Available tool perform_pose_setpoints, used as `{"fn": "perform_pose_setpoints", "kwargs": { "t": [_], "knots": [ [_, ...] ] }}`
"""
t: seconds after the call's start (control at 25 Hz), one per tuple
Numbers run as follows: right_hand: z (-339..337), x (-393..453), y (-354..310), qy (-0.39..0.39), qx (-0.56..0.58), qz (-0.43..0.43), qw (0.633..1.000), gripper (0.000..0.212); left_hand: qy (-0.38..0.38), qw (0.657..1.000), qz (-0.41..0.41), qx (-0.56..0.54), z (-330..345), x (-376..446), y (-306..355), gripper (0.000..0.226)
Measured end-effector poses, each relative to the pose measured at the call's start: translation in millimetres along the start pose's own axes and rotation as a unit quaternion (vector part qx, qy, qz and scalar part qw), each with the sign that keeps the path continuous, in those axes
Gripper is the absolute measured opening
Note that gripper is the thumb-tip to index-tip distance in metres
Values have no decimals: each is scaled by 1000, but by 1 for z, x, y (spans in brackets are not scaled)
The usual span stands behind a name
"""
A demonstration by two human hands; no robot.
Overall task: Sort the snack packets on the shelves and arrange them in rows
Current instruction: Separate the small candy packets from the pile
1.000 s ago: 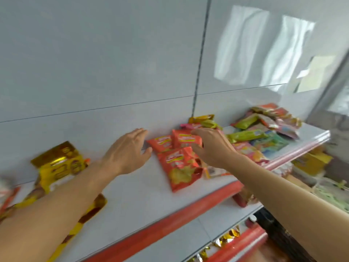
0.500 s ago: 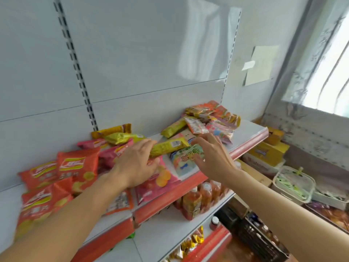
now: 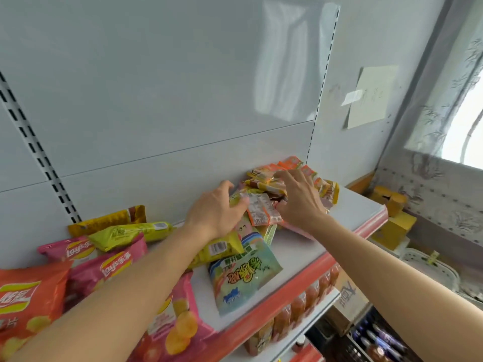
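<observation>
Mixed snack packets lie on the white shelf (image 3: 295, 246) with its red front edge. My left hand (image 3: 217, 210) reaches into the far heap and grips the end of a yellow-green packet (image 3: 236, 197). My right hand (image 3: 298, 199) lies over the pile of orange packets (image 3: 264, 171), fingers bent and touching its top. A small orange-and-white packet (image 3: 261, 212) sits between both hands. Under my left forearm lie a yellow packet (image 3: 219, 247) and a pale green packet (image 3: 243, 278). Pink Lay's bags (image 3: 115, 265) and an orange bag (image 3: 28, 299) lie at the left.
A gold packet (image 3: 109, 220) and a long yellow-green one (image 3: 130, 232) lean against the back panel. Orange bottles (image 3: 295, 309) stand on the shelf below. Yellow boxes (image 3: 394, 226) and a white basket (image 3: 431, 270) sit to the right, under a window.
The view swung right along the shelf. Both hands moved from the orange bags to the far mixed heap; the left hand left the long yellow packet and now grips a packet in the heap.
</observation>
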State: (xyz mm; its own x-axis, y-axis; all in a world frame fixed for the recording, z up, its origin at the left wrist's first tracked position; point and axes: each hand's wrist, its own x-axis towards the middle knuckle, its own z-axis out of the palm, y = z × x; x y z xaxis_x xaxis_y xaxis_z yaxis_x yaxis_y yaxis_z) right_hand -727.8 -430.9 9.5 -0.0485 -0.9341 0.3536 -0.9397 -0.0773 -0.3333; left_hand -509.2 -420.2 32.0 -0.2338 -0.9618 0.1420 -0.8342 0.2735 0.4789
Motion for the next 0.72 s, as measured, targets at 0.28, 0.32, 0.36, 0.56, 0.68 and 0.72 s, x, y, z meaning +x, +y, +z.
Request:
{"fn": "perform_pose_setpoints", "kwargs": {
  "t": [0.28, 0.32, 0.36, 0.56, 0.68, 0.72],
  "knots": [
    [23, 40, 40, 101, 87, -142, 981, 15, -8, 993, -62, -101, 32, 54, 20, 92],
    [19, 44, 42, 136, 129, -158, 969, 13, 14, 978, -94, -187, 28, 58, 20, 77],
    [17, 48, 43, 159, 163, -174, 958, 14, 45, 950, -133, -279, 22, 62, 22, 51],
    [26, 71, 32, 93, 207, -290, 930, 36, -4, 725, -250, -641, 20, 81, 37, 41],
    [27, 78, 46, -26, 211, -392, 895, 63, 87, 726, -281, -622, 42, 91, 43, 47],
    [24, 86, 56, -54, 204, -409, 888, 68, 134, 726, -297, -605, 46, 91, 44, 32]
  ]
}}
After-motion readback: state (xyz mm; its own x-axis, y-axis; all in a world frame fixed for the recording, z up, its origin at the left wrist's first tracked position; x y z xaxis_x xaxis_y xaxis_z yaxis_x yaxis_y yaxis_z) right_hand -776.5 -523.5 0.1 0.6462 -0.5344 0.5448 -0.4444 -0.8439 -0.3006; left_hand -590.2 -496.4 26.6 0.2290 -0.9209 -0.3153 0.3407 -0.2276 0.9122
